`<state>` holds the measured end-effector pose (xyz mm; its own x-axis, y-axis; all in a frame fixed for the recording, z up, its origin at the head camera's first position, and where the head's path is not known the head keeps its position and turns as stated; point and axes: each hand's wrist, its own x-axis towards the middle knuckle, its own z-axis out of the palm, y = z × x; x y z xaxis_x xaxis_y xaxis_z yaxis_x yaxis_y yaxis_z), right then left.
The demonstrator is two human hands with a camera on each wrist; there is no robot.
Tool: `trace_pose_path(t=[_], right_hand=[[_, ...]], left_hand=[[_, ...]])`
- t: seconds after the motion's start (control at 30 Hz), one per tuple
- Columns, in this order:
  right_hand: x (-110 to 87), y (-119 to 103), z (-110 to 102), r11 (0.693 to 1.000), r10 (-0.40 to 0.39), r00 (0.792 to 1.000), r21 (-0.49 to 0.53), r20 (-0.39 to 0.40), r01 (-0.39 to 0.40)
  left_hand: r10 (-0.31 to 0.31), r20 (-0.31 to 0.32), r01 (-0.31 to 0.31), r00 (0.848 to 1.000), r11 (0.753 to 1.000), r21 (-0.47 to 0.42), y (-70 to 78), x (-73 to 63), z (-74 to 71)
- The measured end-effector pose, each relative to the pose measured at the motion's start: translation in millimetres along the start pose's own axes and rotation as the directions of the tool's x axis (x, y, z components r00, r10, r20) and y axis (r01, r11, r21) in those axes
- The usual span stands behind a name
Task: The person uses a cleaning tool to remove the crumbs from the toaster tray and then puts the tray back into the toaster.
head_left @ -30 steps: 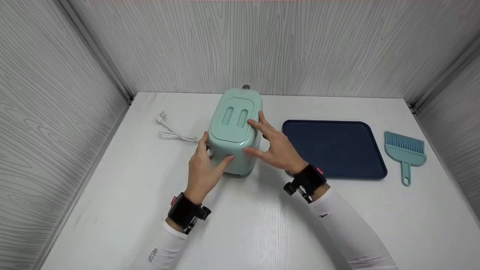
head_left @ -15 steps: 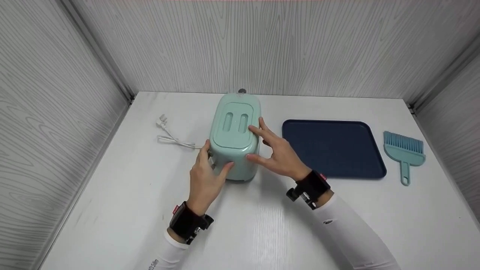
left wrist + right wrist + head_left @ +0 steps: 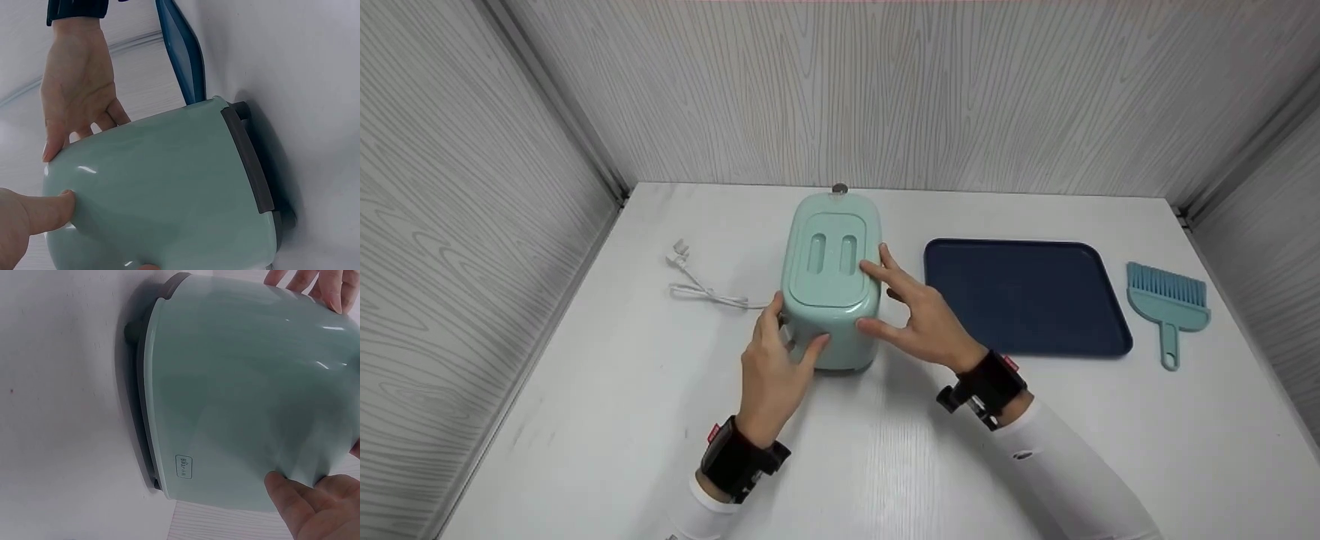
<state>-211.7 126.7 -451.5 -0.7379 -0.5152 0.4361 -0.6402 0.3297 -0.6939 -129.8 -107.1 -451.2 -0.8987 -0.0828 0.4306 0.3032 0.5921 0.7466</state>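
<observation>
Left hand (image 3: 771,371) and right hand (image 3: 926,319), spread wide, clasp, on or barely above the white desk (image 3: 585,420), a glossy mint-green, round-cornered toaster (image 3: 829,289). Positioning seems the step; next calls for even grip, thin white cord (image 3: 727,301) clear.

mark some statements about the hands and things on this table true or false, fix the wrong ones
1. The left hand and right hand both touch the toaster. True.
2. In the head view, the tray lies between the toaster and the brush. True.
3. The brush lies on the tray. False: it lies apart from it, to the right.
4. In the head view, the cord lies left of the toaster. True.
5. The left hand grips the cord. False: it holds the toaster.
6. The tray is red. False: it is dark blue.
</observation>
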Motion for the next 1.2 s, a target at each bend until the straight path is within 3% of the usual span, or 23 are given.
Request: trace_pose_path(t=[0.2,0.4,0.53,0.63,0.8,0.97,1.1,1.2], right_hand=[[-1.4,-1.5,1.3,1.000,0.004,1.000,-0.001,-0.007,-0.004],[-7.2,-5.7,6.1,0.997,0.078,0.996,-0.002,-0.044,-0.078],[-15.9,-9.1,12.6,0.989,0.141,0.984,0.066,-0.108,-0.135],[-23.6,-10.1,17.7,0.965,0.231,0.961,0.161,-0.153,-0.206],[-36.2,-10.6,26.6,0.870,0.423,0.888,0.353,-0.177,-0.344],[-46.8,-8.5,37.9,0.737,0.590,0.793,0.501,-0.150,-0.454],[-54.9,-7.6,49.1,0.634,0.681,0.723,0.588,-0.116,-0.502],[-60.2,-9.1,58.7,0.540,0.736,0.674,0.658,-0.068,-0.524]], left_hand=[[-0.010,0.021,0.010,1.000,1.000,-0.022,-2.0,0.3,-3.2],[0.000,0.085,0.002,0.996,1.000,-0.018,-7.1,7.8,-12.7],[0.067,0.119,-0.067,0.991,0.998,-0.011,-15.0,12.8,-18.5],[0.147,0.136,-0.152,0.980,0.988,0.028,-21.1,16.6,-20.9],[0.246,0.168,-0.262,0.955,0.962,0.079,-25.4,24.1,-23.5],[0.295,0.198,-0.317,0.935,0.944,0.089,-26.8,29.6,-25.4],[0.355,0.211,-0.379,0.911,0.922,0.082,-29.6,32.9,-26.3],[0.388,0.224,-0.412,0.894,0.908,0.072,-31.8,35.8,-26.5]])
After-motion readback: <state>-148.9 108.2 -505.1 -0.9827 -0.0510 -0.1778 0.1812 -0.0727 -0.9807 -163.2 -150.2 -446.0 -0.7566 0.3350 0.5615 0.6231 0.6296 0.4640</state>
